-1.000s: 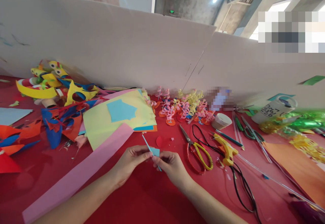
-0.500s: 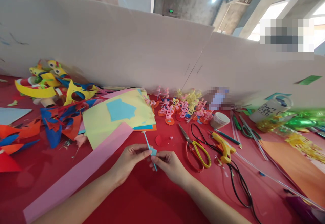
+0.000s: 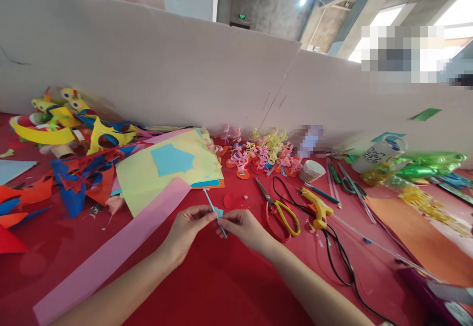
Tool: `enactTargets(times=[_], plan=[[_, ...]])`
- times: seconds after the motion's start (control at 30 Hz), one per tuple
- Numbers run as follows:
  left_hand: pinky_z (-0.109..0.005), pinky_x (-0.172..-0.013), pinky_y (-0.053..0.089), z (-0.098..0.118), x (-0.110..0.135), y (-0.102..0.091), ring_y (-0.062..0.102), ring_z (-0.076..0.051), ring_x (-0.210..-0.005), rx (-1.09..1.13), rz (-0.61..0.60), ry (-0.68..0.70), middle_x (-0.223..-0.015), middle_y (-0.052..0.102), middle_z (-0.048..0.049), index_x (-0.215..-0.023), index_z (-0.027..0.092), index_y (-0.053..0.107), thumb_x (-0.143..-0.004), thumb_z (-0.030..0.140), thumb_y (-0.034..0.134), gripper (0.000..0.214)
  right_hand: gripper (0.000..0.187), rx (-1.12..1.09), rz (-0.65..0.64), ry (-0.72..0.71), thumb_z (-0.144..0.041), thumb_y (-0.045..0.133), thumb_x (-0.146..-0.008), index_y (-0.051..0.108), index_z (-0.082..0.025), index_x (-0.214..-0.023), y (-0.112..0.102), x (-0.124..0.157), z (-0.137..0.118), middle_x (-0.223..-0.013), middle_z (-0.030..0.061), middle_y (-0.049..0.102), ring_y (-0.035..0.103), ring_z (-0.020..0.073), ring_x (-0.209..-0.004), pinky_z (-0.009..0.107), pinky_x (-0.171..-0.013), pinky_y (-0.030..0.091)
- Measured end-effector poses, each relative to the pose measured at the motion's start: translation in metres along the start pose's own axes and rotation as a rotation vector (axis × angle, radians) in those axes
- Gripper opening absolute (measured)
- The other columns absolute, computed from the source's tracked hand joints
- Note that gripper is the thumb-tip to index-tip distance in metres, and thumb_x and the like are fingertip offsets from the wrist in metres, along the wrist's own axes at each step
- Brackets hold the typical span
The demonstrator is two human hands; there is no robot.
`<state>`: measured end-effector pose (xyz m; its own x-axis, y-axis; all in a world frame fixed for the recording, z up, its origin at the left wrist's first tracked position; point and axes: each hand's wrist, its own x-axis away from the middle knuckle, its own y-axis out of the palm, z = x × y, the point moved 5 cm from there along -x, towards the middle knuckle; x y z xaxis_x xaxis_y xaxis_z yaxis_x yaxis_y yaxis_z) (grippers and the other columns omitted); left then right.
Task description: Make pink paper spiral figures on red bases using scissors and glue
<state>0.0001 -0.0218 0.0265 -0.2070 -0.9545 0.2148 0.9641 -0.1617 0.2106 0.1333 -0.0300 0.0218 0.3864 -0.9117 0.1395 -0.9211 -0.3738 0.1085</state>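
Red table (image 3: 221, 286), blue strip (image 3: 209, 199) — scissors (image 3: 272, 204), glue gun (image 3: 317, 207)

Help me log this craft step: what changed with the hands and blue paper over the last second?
The blue paper showing between the left hand and right hand has shrunk, seemingly wound tighter on the thin stick, and the hands have drawn closer together. Both still pinch it; nothing was let go. The scissors and glue gun lie unmoved.
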Motion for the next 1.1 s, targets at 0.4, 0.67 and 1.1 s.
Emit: enactTargets(times=[0.4, 0.67, 1.1], plan=[[-0.034, -0.067, 0.051, 0.005, 0.008, 0.023, 0.062, -0.018, -0.058, 0.108, -0.292, -0.014, -0.057, 0.057, 0.0009, -0.071, 0.014, 0.068, -0.077, 0.028, 0.066, 0.015, 0.044, -0.064, -0.106, 0.012, -0.056, 0.062, -0.075, 0.071, -0.014, -0.079, -0.001, 0.011, 0.006, -0.060, 0.0006, 0.062, 0.056, 0.0104, -0.058, 0.024, -0.064, 0.044], [-0.030, -0.072, 0.048, 0.001, 0.006, 0.012, 0.061, -0.017, -0.068, 0.042, -0.039, -0.009, -0.069, 0.070, -0.0021, -0.071, 0.018, 0.072, -0.062, 0.027, 0.078, 0.015, 0.038, 0.484, -0.084, -0.033, -0.048, 0.048, -0.086, 0.069, -0.017, -0.084, -0.024, 0.019, -0.016, -0.073, 0.0045, 0.069, 0.062, 0.0161, -0.067, 0.027, -0.064, 0.046], [-0.027, -0.071, 0.049, 0.000, -0.002, 0.002, 0.063, -0.015, -0.069, 0.130, 0.049, -0.086, -0.068, 0.071, -0.0017, -0.070, 0.017, 0.072, -0.053, 0.029, 0.083, 0.024, 0.048, 0.844, 0.648, 0.712, -0.040, 0.071, -0.067, 0.042, -0.021, -0.034, -0.248, 0.112, -0.014, -0.034, 0.0025, 0.047, 0.048, 0.0157, -0.035, 0.028, -0.040, 0.036]])
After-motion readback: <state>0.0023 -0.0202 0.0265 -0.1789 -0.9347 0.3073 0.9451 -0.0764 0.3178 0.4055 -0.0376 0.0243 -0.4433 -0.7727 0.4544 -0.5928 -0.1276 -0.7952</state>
